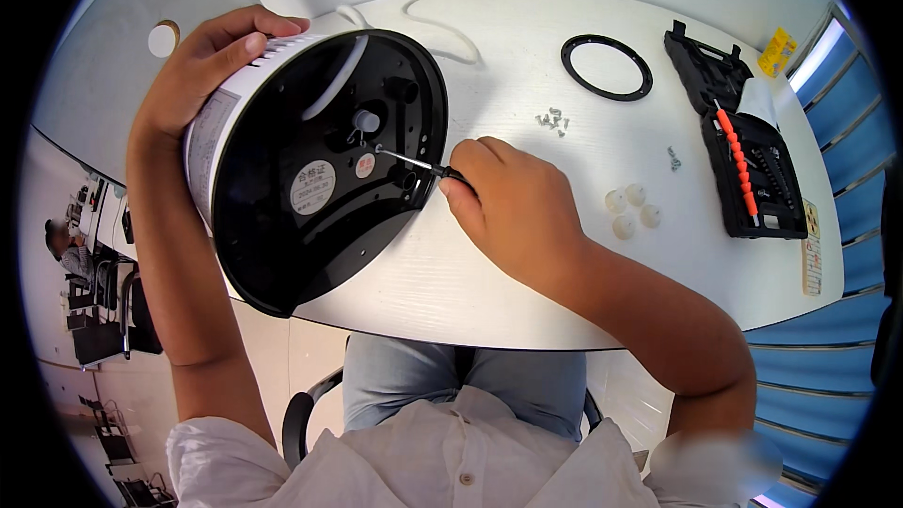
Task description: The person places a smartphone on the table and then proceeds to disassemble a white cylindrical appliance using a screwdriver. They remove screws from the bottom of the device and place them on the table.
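A round white appliance with a black underside lies tipped on its side at the left of the table, its base facing me. My left hand is closed over its white vented top edge and steadies it. In my right hand is a screwdriver, gripped by its dark handle. The thin metal shaft points left into the base, and its tip is at a small spot between the grey knob and a round reddish sticker. A pale tube curves across the base's upper part.
Right of my hands on the white table lie a black ring, loose screws, more screws and several translucent round feet. An open black tool case holds an orange flexible shaft. A white power cord trails at the back.
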Available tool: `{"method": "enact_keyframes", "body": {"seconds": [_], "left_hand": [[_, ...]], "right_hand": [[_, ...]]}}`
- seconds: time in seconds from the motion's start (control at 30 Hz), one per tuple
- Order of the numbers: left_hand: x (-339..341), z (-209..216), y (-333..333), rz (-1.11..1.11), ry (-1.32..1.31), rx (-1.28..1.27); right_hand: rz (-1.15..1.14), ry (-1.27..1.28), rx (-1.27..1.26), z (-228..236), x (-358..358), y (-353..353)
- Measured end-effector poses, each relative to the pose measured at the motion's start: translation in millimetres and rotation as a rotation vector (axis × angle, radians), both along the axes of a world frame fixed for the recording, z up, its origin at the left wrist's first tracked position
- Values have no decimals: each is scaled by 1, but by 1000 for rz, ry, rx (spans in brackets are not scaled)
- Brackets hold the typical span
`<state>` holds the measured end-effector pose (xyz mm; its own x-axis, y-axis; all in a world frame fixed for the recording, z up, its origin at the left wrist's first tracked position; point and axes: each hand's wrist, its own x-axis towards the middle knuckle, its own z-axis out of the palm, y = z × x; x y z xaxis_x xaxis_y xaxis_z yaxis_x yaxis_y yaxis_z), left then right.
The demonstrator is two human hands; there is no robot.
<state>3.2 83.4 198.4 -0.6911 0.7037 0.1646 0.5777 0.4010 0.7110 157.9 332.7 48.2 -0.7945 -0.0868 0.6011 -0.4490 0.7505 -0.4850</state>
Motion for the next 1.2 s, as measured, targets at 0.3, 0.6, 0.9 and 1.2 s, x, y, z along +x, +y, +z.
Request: {"method": "enact_keyframes", "body": {"seconds": [0.3,0.6,0.9,1.2], "left_hand": [[0,3,-5,0,-35,-58],[0,6,-2,-32,47,-68],[0,1,-3,-17,40,-49],[0,0,-2,-25,-18,-15]], "right_hand": [[307,-952,-421,37,-24,18],[-113,159,510,7,1,-2],[121,-408,-132,26,-10,11],[18,66,375,11,3,3]]}}
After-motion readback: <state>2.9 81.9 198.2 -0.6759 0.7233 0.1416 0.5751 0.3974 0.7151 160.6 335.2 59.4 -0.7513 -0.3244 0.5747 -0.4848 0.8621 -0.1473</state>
